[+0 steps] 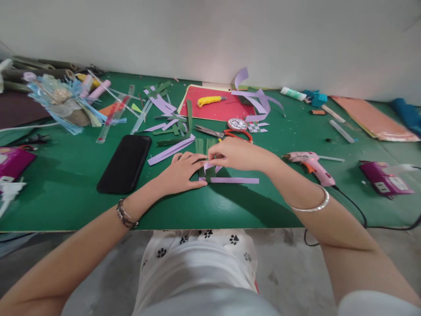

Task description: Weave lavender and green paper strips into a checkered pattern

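My left hand lies flat on the green table, fingers spread, its fingertips at the left edge of a small weave of paper strips. Dark green paper strips run upright there, and a long lilac paper strip crosses them near the bottom. With thumb and forefinger pinched, my right hand holds a short lilac paper strip over the green ones. My right hand covers part of the weave. Just behind it lie red-handled scissors with their blades apart.
Left of my hands rests a black phone. A yellow cutter lies on red paper at the back. Loose strips are scattered nearby. To the right are a pink glue gun with a cable and a purple power socket.
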`<state>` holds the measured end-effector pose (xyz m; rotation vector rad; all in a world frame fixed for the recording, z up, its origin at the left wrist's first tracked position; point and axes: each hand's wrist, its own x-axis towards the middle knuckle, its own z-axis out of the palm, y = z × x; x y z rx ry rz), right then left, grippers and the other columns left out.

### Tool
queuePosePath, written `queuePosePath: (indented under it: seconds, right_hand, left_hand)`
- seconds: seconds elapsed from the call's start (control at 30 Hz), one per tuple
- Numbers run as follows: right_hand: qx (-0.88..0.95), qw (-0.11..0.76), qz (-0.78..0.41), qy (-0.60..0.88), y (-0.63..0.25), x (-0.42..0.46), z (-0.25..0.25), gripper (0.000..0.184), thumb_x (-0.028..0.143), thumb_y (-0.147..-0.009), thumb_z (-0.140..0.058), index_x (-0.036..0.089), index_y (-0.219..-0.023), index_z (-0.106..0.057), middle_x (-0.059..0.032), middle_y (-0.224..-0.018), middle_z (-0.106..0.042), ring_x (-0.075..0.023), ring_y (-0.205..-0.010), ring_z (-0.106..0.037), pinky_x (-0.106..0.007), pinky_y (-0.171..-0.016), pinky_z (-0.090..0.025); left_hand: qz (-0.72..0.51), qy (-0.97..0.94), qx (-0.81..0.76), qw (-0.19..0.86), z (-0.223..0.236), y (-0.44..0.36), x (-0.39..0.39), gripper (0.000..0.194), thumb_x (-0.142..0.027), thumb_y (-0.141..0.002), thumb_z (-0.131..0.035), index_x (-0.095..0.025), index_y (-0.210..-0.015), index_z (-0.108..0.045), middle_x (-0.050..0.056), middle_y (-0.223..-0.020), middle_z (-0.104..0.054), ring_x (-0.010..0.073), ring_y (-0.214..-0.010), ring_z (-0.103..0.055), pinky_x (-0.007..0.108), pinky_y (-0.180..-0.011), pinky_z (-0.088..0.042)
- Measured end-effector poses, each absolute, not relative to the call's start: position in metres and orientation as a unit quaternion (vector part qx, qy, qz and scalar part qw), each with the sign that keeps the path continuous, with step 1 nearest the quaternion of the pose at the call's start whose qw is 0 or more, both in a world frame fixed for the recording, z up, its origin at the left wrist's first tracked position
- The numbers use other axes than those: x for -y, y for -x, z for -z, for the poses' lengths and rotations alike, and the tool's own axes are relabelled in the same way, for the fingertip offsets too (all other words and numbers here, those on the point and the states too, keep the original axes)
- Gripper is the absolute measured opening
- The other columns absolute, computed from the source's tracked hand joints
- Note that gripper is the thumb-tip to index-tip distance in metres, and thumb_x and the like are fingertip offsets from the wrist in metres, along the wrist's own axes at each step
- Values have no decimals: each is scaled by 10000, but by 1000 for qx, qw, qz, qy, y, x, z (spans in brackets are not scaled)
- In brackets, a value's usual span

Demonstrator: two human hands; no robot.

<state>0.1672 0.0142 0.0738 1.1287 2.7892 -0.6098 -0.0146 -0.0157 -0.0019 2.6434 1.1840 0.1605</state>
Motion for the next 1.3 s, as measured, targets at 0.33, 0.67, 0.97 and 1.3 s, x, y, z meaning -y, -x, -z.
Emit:
queuePosePath:
  seconds: [0.33,0.67,0.97,1.3]
  right_hand:
    - [-908,-7,234,-348,-169,-16,-79,112,136,-760,-513,148,-788,-622,12,-651,-587,-68,-543,-450,-216,-556,-306]
    - [-838,-143,301,-433,-195,-32,-51,271,80,-784,-348,144,-907,-582,-35,-791,-616,-104,-643,-542,-251,-622,-407]
    - [-918,-75,96,-377,-189,-29,-22,456,-40,-644,-320,207,-883,-619,-73,-1283,-407,-241,-1110,-347,-436,-866,-317]
    - [-889,-4,143,-436,-188,-17,-40,337,250,-843,-387,147,-529,-454,38,-543,-449,-79,-541,-313,-315,-694,-178]
  left_hand:
    - [-222,-850,-367,306,1,6,1,297,-412,-785,-520,-156,-922,-581,32,-868,-584,165,-777,-523,292,-726,-414]
    - [-222,-838,-356,348,-1,3,1,176,-287,-775,-483,-158,-666,-535,-29,-631,-466,96,-562,-447,203,-565,-364]
    - [-234,-854,-331,327,9,5,-2,201,-205,-814,-401,-149,-789,-593,20,-748,-575,120,-671,-532,209,-625,-406]
    - [-217,-850,-343,335,7,5,1,126,-193,-764,-467,-158,-754,-588,-11,-702,-520,105,-614,-496,206,-605,-401]
